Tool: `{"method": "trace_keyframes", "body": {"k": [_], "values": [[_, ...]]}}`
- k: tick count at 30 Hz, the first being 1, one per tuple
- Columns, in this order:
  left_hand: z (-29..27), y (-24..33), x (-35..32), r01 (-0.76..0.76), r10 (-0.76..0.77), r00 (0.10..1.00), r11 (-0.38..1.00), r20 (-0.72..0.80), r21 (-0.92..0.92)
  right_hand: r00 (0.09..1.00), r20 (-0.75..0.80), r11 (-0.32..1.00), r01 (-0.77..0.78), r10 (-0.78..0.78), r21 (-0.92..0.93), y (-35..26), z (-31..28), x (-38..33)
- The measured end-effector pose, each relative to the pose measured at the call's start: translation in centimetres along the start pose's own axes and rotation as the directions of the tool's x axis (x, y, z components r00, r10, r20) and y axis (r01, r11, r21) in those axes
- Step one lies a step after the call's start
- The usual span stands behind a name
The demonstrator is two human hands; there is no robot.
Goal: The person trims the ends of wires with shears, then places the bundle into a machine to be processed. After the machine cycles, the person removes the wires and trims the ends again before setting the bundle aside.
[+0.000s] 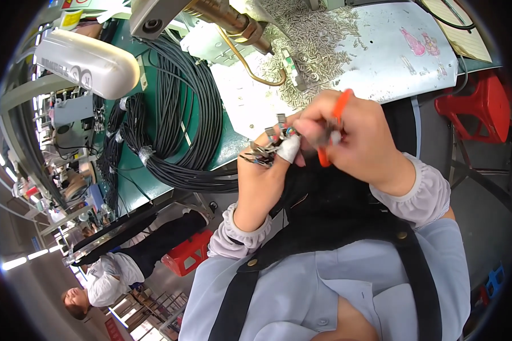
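Note:
My left hand (261, 184) is closed on a bunch of cable ends (263, 152), with small metal connectors and thin coloured wires sticking out. White wrapping (289, 149) covers its thumb. Close against it, my right hand (355, 142) grips small pliers (341, 103) with orange-red handles. The pliers' jaws are blurred and partly hidden by the fingers, so I cannot tell if they touch a wire. Both hands are above my black apron (335, 210), in front of the table edge.
Coils of black cable (205, 131) lie on the green table (227, 145) at left. A press machine (239, 28) stands ahead, beside a heap of small metal parts (318, 40). A white lamp (88, 62) hangs at upper left. Red stools (478, 108) and a co-worker (111, 273) are around.

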State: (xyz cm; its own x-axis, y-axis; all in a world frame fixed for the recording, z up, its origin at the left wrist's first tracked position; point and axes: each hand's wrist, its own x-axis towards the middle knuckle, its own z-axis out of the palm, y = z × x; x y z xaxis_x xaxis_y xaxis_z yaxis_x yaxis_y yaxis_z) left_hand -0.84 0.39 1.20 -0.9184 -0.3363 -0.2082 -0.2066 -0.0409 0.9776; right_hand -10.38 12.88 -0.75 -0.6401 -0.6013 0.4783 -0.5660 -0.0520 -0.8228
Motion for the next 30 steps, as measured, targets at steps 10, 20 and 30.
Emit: {"method": "trace_keyframes", "body": {"k": [10, 20, 30], "values": [[-0.5, 0.1, -0.7, 0.124, -0.121, 0.991, 0.991, 0.051, -0.056, 0.951, 0.086, 0.905, -0.308, 0.296, 0.292, 0.4, 0.0, -0.6], [-0.5, -1.4, 0.6, -0.523, 0.564, 0.826, 0.776, -0.016, 0.353, 0.548, 0.592, 0.290, -0.829, 0.591, 0.477, -0.7, -0.6, 0.8], [-2.0, 0.7, 0.3, 0.399, -0.375, 0.915, 0.795, 0.147, -0.458, 0.910, 0.198, 0.788, 0.414, -0.364, -0.455, 0.8, -1.0, 0.0]]}}
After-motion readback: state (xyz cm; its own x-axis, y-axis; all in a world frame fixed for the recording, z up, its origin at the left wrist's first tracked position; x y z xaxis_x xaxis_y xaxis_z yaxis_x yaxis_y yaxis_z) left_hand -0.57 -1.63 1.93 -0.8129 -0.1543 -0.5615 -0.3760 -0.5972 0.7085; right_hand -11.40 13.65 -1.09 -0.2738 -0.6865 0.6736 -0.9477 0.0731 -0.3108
